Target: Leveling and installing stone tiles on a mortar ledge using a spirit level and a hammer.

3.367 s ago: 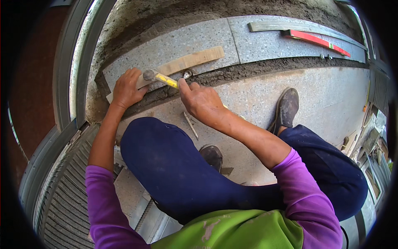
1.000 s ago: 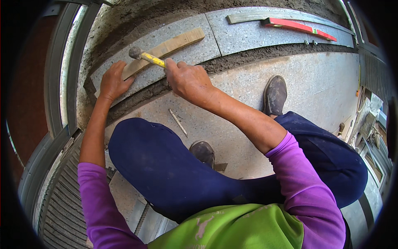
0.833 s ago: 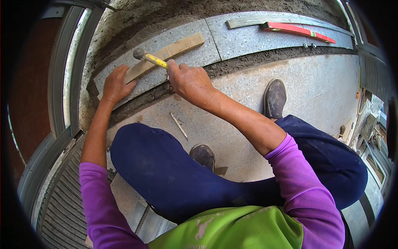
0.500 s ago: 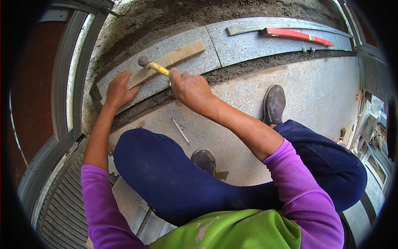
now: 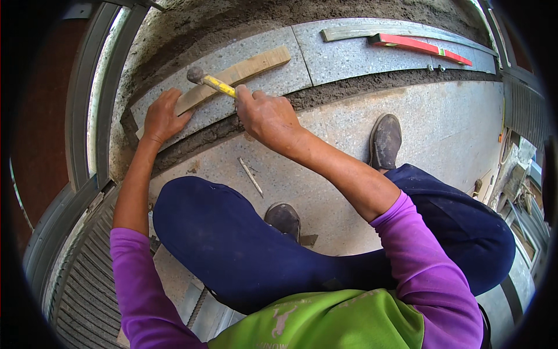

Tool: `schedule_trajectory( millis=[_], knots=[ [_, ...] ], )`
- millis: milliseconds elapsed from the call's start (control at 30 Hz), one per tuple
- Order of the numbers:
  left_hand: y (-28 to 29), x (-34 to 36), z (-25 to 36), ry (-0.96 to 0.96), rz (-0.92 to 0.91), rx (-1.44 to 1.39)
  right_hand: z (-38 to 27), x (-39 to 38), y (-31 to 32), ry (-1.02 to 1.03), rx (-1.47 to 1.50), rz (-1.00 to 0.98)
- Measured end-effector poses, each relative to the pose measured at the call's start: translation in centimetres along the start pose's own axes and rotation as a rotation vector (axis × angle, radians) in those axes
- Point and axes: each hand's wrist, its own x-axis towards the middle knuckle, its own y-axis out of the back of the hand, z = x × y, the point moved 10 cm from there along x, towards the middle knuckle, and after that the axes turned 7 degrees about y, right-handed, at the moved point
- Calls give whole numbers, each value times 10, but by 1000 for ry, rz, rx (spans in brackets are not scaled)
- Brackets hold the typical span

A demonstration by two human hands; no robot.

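Speckled stone slabs (image 5: 349, 58) ran across floor, dark mortar joint (image 5: 360, 87) between rows. Left hand (image 5: 161, 118) lay flat, fingers spread, pressing end of wooden batten (image 5: 256, 64) onto slab. Right hand (image 5: 267, 116) fist-closed round yellow hammer handle; hammer (image 5: 212, 82) head just above batten. Metal rod (image 5: 251, 176) lay loose on nearer slab. Red level (image 5: 418, 46) far right.

wooden block (image 5: 244, 72) on slab (image 5: 349, 55), level (image 5: 418, 45) far right
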Motion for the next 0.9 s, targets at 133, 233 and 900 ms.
schedule_trajectory(
  millis=[133, 233, 900],
  knots=[
    [0, -1, -1, -17, 33, 12, 1, 0, -8, -5, -32, -32],
    [-5, 1, -5, 14, -17, 5, 0, -1, -9, -4, -16, -28],
    [-8, 0, -2, 20, -9, 62, 73, -135, -35, -181, 557, -1171]
  ],
)
